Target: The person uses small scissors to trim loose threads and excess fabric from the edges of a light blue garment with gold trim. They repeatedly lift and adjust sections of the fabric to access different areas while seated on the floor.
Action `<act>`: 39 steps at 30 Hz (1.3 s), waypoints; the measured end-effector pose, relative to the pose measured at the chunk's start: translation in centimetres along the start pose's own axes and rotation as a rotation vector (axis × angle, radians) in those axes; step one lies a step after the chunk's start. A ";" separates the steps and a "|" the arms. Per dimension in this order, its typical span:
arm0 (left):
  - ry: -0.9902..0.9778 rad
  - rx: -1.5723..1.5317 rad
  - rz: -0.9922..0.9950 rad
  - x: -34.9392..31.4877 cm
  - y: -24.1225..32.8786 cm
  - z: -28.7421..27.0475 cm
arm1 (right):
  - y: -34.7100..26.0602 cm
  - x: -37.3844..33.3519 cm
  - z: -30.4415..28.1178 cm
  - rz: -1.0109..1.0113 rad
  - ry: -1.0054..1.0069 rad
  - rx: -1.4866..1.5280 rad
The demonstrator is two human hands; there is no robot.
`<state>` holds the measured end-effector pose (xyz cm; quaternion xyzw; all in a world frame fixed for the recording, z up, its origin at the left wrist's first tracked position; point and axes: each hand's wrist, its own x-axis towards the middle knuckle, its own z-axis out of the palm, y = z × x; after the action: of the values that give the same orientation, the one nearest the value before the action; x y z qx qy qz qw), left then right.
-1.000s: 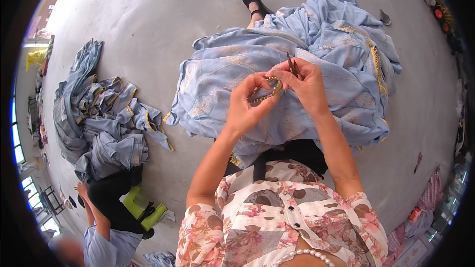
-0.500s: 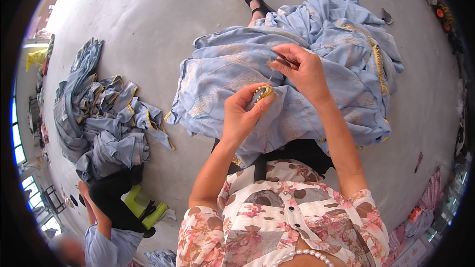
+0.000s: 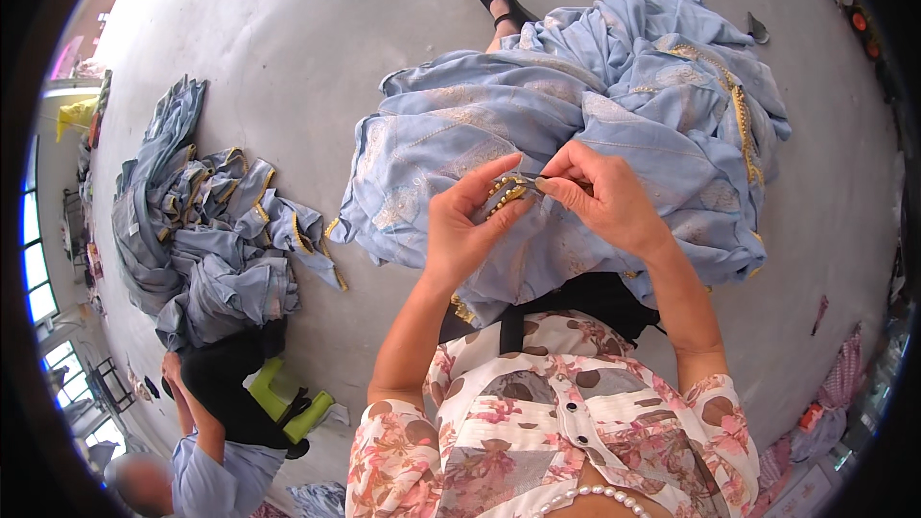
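A large light-blue garment (image 3: 422, 149) with pale woven patterns and gold trim lies spread over my lap. My left hand (image 3: 464, 221) pinches a folded piece of its beaded gold trim (image 3: 506, 194), lifted above the rest of the cloth. Closed around small dark thread snips (image 3: 526, 178), my right hand (image 3: 604, 200) is just right of the trim. The snips' tips reach the held edge; any thread between them is too fine to make out. More gold trim (image 3: 740, 125) runs down the garment's right side.
At the left, a co-worker (image 3: 216, 475) sits with a grey-blue, gold-edged cloth heap (image 3: 206, 230) over the knees, beside a lime-green stool (image 3: 293, 403). My black shoe (image 3: 501, 2) shows beyond the garment. Checked pink cloth (image 3: 844, 364) lies at the right edge.
My right hand has come down and closer to the left, bringing the snips to the trim. The left hand has shifted slightly and still pinches the trim.
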<state>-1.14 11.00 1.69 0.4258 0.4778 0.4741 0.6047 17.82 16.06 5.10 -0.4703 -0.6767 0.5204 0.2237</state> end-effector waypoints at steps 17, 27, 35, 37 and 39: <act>-0.116 -0.009 -0.005 -0.4 0.6 -1.1 | 0.1 -0.7 0.6 -0.068 0.139 0.124; -0.143 0.007 -0.056 -0.4 1.3 -1.2 | -0.3 -0.4 0.6 -0.009 -0.072 0.164; -0.198 0.054 -0.078 -0.6 1.6 -1.6 | 0.0 -0.6 0.4 0.009 0.114 0.326; -0.191 0.051 -0.057 -0.7 1.7 -1.8 | 0.3 -0.8 -0.3 0.042 -0.029 0.316; -0.191 0.044 -0.065 -0.8 1.8 -2.0 | 0.5 -0.8 -0.4 0.081 -0.126 0.309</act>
<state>-3.50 10.71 3.20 0.4664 0.4421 0.4008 0.6529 18.73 15.56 4.98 -0.4238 -0.5818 0.6552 0.2294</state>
